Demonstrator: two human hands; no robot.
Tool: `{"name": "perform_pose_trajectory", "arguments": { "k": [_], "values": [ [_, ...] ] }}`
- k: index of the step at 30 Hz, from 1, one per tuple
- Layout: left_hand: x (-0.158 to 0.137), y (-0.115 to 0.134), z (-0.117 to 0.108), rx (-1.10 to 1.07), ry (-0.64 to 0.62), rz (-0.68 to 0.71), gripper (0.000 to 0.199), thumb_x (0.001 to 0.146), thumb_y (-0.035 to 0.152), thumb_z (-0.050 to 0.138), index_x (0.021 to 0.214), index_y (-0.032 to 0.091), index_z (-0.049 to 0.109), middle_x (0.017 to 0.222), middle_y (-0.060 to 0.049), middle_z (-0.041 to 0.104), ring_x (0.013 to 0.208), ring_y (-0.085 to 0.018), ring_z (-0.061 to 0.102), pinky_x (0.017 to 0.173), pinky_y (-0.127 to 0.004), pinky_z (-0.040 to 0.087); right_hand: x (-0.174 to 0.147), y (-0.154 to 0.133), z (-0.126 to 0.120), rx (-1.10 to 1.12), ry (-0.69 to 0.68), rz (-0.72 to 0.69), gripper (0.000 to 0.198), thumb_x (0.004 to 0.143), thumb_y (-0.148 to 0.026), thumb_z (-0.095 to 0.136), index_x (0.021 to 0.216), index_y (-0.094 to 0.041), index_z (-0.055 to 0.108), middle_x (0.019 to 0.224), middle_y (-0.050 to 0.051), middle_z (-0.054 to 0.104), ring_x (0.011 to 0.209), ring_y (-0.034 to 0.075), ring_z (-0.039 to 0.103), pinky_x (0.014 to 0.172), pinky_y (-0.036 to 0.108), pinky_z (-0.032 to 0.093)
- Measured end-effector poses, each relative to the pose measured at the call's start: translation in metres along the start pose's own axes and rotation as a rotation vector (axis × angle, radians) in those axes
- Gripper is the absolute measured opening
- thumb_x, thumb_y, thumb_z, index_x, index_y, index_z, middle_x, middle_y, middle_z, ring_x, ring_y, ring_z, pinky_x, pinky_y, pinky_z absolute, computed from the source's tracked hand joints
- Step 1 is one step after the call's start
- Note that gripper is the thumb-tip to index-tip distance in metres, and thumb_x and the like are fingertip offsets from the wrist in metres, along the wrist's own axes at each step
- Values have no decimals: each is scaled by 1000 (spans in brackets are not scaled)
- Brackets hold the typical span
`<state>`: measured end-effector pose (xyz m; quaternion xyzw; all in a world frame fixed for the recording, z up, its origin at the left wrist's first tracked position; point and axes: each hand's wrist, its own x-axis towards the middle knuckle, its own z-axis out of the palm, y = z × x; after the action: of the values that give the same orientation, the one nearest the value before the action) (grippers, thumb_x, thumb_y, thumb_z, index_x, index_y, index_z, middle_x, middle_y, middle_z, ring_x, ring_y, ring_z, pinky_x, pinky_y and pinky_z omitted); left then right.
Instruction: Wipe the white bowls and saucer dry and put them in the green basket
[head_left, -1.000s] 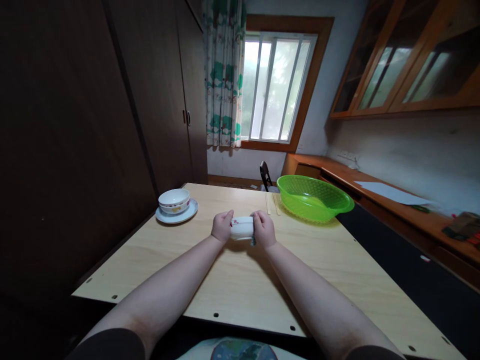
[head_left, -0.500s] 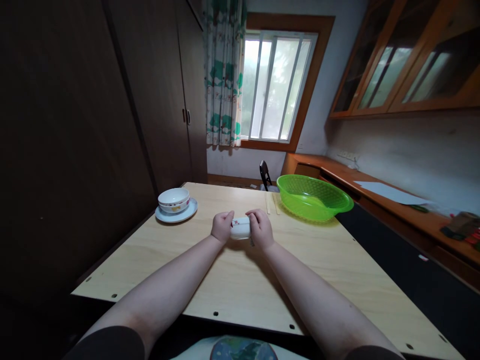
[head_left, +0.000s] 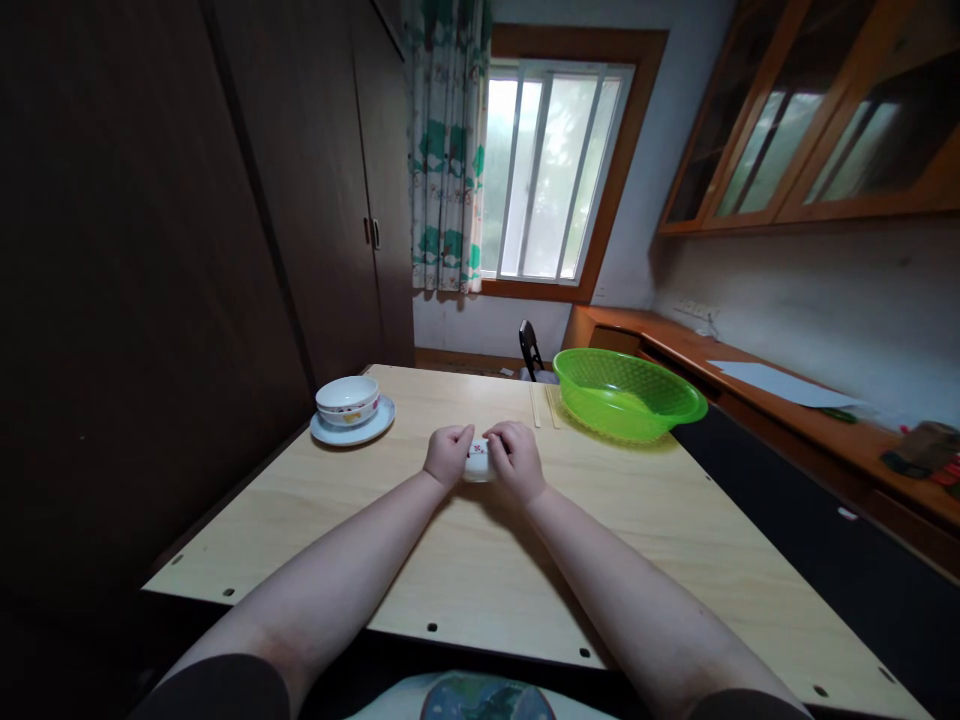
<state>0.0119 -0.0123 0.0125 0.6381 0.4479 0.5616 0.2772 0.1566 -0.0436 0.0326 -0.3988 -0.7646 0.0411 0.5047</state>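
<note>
The left hand [head_left: 448, 455] and right hand [head_left: 517, 462] pinch a white bowl [head_left: 478, 463] between them over the tabletop [head_left: 457, 570]. From it, stacked bowls [head_left: 347, 398] on a plate [head_left: 330, 434] lie at ten o'clock, chopsticks [head_left: 535, 407] at one, a green basin [head_left: 624, 422] at two

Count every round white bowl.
2 clearly: the upper white bowl and the patterned white bowl beneath, on the pale round plate. The red-patterned white piece between left hand and right hand may be another.

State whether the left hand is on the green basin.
No, the left hand is at the white bowl, and the green basin sits apart from it on the table.
</note>
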Motion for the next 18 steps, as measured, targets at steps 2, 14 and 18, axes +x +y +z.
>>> {"name": "perform_pose_trajectory", "arguments": {
  "k": [2,14,18],
  "values": [
    [0,1,0,-22,9,-7,45,79,46,45,44,19,39,43,4,34,46,-11,35,49,-26,27,1,3,1,44,45,38,23,89,-31,42,81,-20,61,81,6,64,83,20,56,76,34,40],
    [2,6,-2,-120,85,-58,45,77,46,45,43,21,32,44,5,29,46,-10,31,47,-25,26,4,14,2,168,164,171,27,89,-33,40,77,-20,59,78,5,62,79,19,57,72,31,43],
    [2,7,-3,-59,63,-44,45,78,47,44,44,20,33,44,4,29,46,-10,31,48,-26,25,3,9,1,121,122,110,26,89,-33,42,75,-20,60,77,5,62,80,19,56,73,33,42]
  ]
}}
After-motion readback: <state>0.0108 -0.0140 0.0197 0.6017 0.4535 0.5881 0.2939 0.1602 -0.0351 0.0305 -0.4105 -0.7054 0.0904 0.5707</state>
